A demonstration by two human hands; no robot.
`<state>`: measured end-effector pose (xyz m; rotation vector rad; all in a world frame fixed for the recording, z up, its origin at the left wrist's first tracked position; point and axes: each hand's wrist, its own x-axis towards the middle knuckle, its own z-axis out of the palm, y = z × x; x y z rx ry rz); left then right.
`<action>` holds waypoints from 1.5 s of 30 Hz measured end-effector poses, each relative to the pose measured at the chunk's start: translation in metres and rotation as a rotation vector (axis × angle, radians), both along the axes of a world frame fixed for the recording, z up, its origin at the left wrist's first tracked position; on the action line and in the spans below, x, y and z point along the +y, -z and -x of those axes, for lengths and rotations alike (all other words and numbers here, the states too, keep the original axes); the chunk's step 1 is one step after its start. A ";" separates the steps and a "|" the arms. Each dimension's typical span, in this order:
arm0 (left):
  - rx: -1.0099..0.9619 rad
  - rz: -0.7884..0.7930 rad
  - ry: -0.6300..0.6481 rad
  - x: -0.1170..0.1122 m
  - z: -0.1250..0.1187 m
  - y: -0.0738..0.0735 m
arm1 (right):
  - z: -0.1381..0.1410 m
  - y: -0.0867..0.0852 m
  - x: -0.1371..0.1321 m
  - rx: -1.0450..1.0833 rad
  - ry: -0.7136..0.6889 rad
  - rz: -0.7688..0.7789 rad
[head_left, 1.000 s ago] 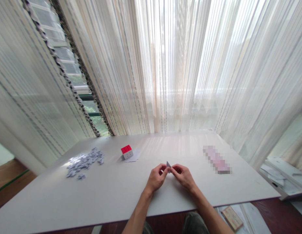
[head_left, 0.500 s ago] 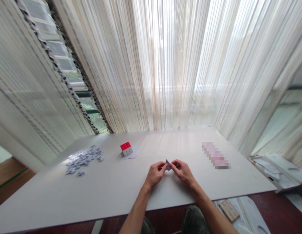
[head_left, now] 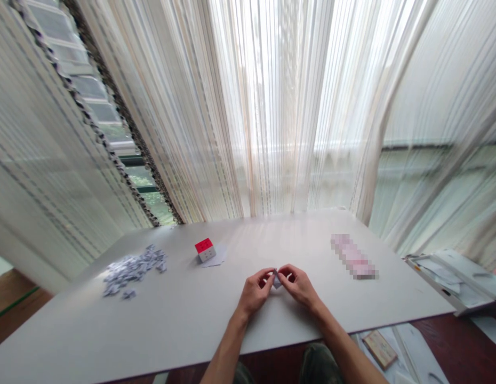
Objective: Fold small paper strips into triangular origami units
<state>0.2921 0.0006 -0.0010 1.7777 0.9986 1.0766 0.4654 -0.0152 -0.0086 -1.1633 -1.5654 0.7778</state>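
Between my fingertips is a small folded piece of paper (head_left: 277, 281), pale on the side facing me. My left hand (head_left: 256, 290) pinches its left side with thumb and fingers. On the other side, my right hand (head_left: 298, 285) grips it the same way. Both hands are held just over the front middle of the white table (head_left: 184, 325). Part of the paper is hidden behind the fingertips.
A heap of small folded papers (head_left: 136, 269) lies on the left. A red and white puzzle cube (head_left: 205, 250) sits on some flat paper sheets (head_left: 218, 257). A blurred-out pink item (head_left: 354, 257) lies at right. Striped sheer curtains (head_left: 264, 133) hang behind the table.
The folded paper has turned in my fingers: its dark, pointed look has given way to a paler face pointing downward. Both hands still pinch it. The camera view has shifted slightly.
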 end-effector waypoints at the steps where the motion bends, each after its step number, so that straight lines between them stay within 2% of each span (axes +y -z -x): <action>1: -0.002 -0.003 0.004 0.000 0.000 0.000 | 0.000 0.001 0.000 0.019 -0.002 -0.003; 8: -0.040 0.022 0.036 0.001 0.000 0.003 | -0.003 0.004 0.003 0.135 -0.039 0.009; 18: 0.015 0.005 0.045 0.002 0.002 0.000 | -0.006 0.003 0.004 0.069 -0.045 0.019; 24: 0.001 -0.012 -0.052 0.006 0.003 0.001 | -0.005 0.000 0.002 0.122 -0.008 0.030; 27: -0.011 -0.028 -0.075 0.006 0.003 0.000 | -0.003 -0.001 0.000 0.068 0.010 0.044; 30: -0.012 -0.029 -0.055 0.004 0.003 0.000 | -0.003 -0.002 -0.001 0.023 0.029 0.013; 34: -0.079 0.020 -0.015 0.003 0.000 -0.001 | -0.004 -0.002 -0.001 0.046 0.022 0.000; 39: -0.046 0.076 0.027 0.006 0.000 -0.004 | -0.004 0.000 -0.002 0.067 0.034 -0.004; 45: -0.108 0.104 0.056 0.007 0.000 -0.003 | -0.002 0.000 -0.003 0.116 0.003 -0.023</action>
